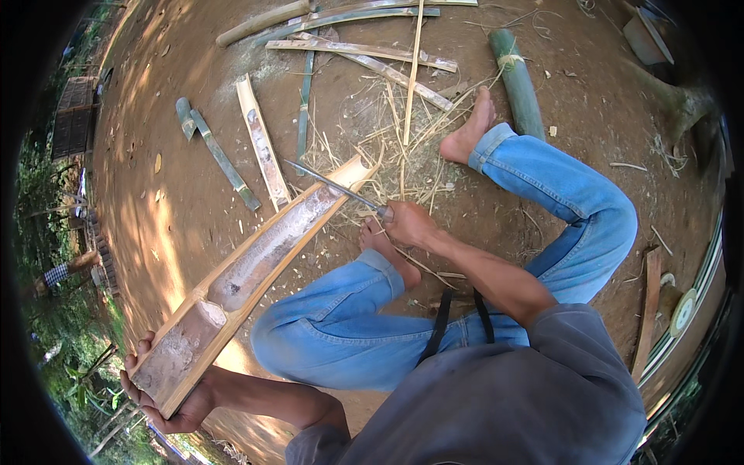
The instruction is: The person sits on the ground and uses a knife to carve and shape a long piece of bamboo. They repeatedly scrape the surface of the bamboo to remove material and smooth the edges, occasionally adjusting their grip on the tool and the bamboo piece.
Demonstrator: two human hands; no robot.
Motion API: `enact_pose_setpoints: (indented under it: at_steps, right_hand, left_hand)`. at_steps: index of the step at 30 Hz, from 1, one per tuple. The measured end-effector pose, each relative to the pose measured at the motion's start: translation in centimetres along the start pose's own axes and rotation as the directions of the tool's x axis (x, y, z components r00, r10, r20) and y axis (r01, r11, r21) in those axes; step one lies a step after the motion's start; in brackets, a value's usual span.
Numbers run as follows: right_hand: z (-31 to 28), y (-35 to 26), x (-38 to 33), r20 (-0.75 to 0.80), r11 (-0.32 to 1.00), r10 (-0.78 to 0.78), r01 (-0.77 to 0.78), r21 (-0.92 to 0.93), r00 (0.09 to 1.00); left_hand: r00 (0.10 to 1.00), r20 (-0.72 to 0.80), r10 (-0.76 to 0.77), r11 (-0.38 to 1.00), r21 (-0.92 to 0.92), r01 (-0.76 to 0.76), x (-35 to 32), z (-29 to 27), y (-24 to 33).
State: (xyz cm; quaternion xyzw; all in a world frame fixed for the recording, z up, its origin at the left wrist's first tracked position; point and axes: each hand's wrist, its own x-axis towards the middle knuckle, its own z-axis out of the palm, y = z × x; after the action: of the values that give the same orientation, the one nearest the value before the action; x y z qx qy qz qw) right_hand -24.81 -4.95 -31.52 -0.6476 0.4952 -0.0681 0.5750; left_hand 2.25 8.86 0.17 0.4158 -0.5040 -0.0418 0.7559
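Note:
A split half of a thick bamboo stalk (260, 252) slants across my left side, hollow face up, with a node wall partway along it and whitish patches inside. My left hand (174, 395) grips its near end, fingers wrapped round the edges. In my right hand (409, 223) is the handle of a long thin knife (339, 187). The blade lies across the far end of the bamboo, its tip reaching past the left edge. Whether the blade touches the rim or hovers above it, I cannot tell.
Thin bamboo shavings (403, 170) litter the dirt around my feet. Another split bamboo piece (262, 143) lies beyond, near a green bamboo mallet-like piece (217, 151). Several bamboo strips (364, 51) lie far ahead. A green bamboo tube (518, 85) and a grey bucket (648, 37) are at right.

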Motion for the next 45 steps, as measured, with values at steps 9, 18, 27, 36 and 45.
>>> enact_pose_setpoints:
  at_steps: [9,18,27,36,45]
  right_hand:
    - [0.0,0.8,2.5,-0.063,0.997,0.052,-0.055,-0.056,0.997]
    - [0.8,6.6,4.8,-0.086,0.997,0.016,-0.022,-0.074,0.996]
    - [-0.8,9.8,7.6,-0.095,0.964,0.170,-0.186,-0.188,0.981]
    - [1.2,-5.3,-2.4,0.104,0.971,-0.232,0.224,0.082,0.967]
    - [-0.8,-2.5,-2.6,0.031,0.998,-0.055,0.055,-0.019,0.998]
  left_hand:
    - [0.998,0.027,-0.057,0.998,-0.010,0.057,1.3,-0.8,-0.4]
    - [0.997,0.017,-0.069,0.991,-0.111,0.070,1.9,-2.4,-0.5]
    - [0.991,-0.020,-0.129,0.988,-0.090,0.127,2.7,-4.3,-1.1]
    - [0.994,-0.029,-0.108,0.994,-0.023,0.108,4.1,-6.1,-2.8]
    - [0.996,-0.033,-0.085,0.993,-0.083,0.082,3.1,-5.8,-2.8]
